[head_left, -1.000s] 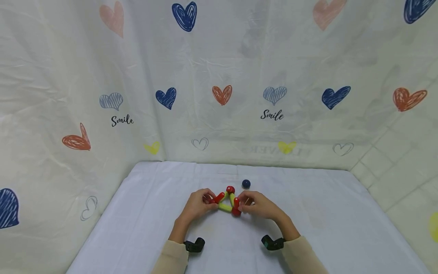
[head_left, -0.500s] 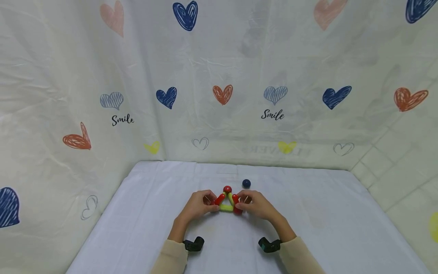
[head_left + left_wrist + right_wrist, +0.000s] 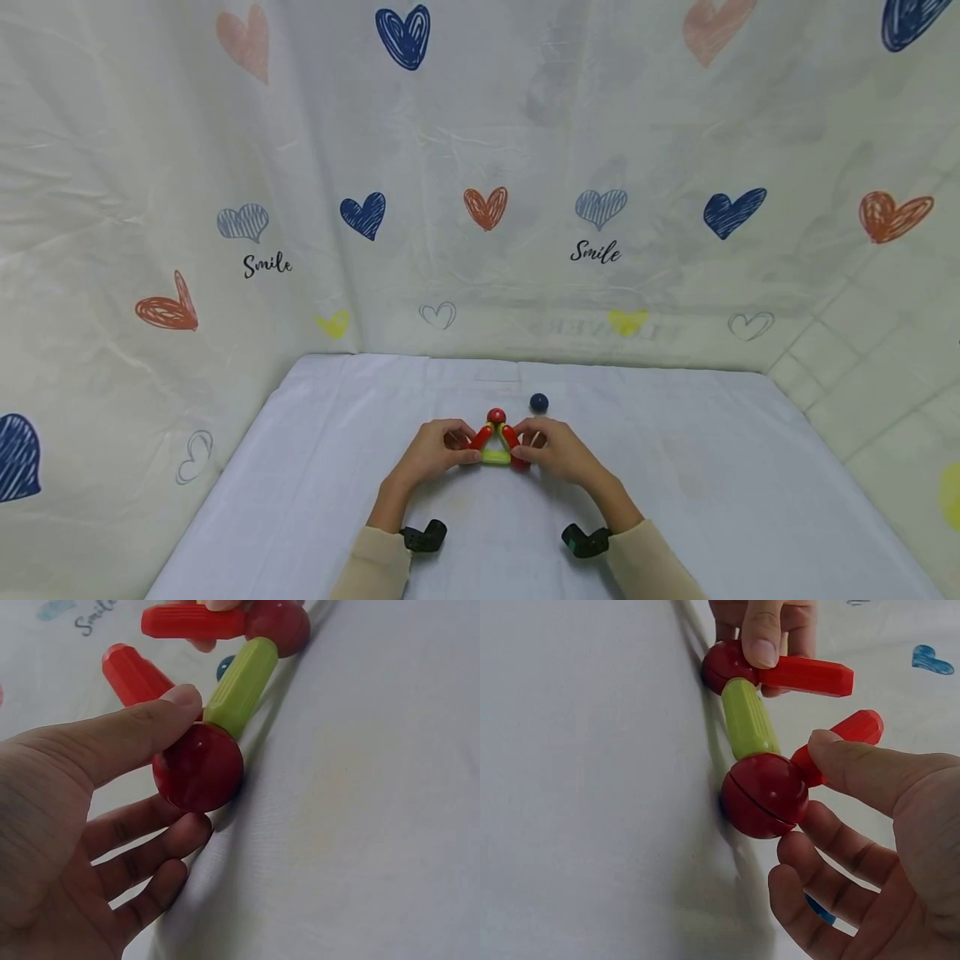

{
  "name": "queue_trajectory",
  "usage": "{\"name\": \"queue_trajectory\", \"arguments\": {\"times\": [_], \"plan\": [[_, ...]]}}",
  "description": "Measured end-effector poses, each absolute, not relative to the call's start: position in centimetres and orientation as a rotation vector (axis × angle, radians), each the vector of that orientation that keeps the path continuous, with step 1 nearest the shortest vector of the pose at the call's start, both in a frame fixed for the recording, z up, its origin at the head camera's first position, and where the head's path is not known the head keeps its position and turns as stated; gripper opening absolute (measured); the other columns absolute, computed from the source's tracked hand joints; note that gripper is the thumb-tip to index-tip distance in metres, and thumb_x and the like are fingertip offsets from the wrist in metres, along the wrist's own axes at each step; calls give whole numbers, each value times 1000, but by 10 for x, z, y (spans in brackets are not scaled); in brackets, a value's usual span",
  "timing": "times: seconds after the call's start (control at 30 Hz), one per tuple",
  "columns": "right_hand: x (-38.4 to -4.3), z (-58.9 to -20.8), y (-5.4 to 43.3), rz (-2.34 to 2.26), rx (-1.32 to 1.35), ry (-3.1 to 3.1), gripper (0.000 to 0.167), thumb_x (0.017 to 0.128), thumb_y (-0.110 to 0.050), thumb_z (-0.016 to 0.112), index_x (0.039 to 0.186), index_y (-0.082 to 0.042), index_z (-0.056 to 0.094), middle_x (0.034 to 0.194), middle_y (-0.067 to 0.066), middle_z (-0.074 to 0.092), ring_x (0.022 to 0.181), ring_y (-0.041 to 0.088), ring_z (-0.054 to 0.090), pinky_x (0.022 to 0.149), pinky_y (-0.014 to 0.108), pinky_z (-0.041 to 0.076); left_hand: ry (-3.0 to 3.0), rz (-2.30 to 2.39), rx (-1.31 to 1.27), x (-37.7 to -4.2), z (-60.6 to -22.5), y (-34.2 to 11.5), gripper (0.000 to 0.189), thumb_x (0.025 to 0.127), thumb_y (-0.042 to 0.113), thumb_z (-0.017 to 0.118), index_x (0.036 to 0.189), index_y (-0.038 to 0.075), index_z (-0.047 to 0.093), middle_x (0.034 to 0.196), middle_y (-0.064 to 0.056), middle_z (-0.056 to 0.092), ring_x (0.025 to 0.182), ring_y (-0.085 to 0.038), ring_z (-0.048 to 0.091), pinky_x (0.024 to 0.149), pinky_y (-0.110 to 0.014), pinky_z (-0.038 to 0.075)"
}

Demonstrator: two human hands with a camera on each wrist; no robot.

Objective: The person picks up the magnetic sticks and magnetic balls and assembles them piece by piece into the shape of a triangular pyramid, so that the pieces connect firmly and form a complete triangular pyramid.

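A triangle of yellow-green rods (image 3: 496,457) joined by red balls lies between both hands on the white cloth. Its far corner is a red ball (image 3: 496,416). My left hand (image 3: 437,450) holds the left corner, thumb over the red ball (image 3: 199,772) and the base of a red rod (image 3: 135,677); its other fingers are behind and below. My right hand (image 3: 558,450) pinches the right red rod (image 3: 859,727) close to its split-lined red ball (image 3: 765,799). Both red rods rise from their corners and lean inward toward the far ball.
A dark blue ball (image 3: 538,403) lies just behind the triangle, to the right. The white cloth (image 3: 712,483) covers the table, and a heart-printed curtain (image 3: 480,125) hangs at the back. Each wrist wears a black camera (image 3: 425,536).
The triangle has turned so its near rod lies level, and its far ball has shifted left. The right red rod has tipped from upright to leaning left. My right hand has moved slightly left.
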State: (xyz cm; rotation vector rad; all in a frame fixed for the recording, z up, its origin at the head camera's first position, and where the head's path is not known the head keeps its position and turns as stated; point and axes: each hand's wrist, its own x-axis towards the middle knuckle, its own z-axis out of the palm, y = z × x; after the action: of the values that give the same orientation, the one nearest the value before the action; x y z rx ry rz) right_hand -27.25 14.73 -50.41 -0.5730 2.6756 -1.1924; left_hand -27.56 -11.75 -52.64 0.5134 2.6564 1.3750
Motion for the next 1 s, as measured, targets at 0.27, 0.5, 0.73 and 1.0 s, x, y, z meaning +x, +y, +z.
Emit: {"name": "queue_trajectory", "arguments": {"times": [0.27,0.5,0.73,1.0], "plan": [[-272,-505,148,-1184,-570,2689,23,91,-25,78,113,-19,73,89,-2,63,83,16,57,65,28,49,2660,1386,527,-277,-528,-116,20,82,32,86,97,23,75,86,6,70,78,-11,61,72,-26,50],[-273,-505,148,-1187,-579,2689,24,91,-25,78,113,-18,73,89,-3,63,82,16,57,65,27,49,2678,1364,520,-276,-528,-116,19,83,33,86,95,24,75,86,6,69,79,-11,60,72,-26,50],[-273,-505,149,-1188,-603,2679,24,91,-23,78,114,-17,73,90,-2,63,83,16,57,66,27,49,2675,1356,510,-276,-528,-116,20,83,35,86,97,26,74,86,8,68,80,-12,60,73,-27,50],[-274,-502,156,-1153,-626,2654,23,92,-20,77,114,-17,71,95,0,65,85,16,58,69,28,49,2593,1375,482,-275,-527,-115,40,81,34,87,116,22,72,84,4,65,79,-15,60,69,-27,50]]}}
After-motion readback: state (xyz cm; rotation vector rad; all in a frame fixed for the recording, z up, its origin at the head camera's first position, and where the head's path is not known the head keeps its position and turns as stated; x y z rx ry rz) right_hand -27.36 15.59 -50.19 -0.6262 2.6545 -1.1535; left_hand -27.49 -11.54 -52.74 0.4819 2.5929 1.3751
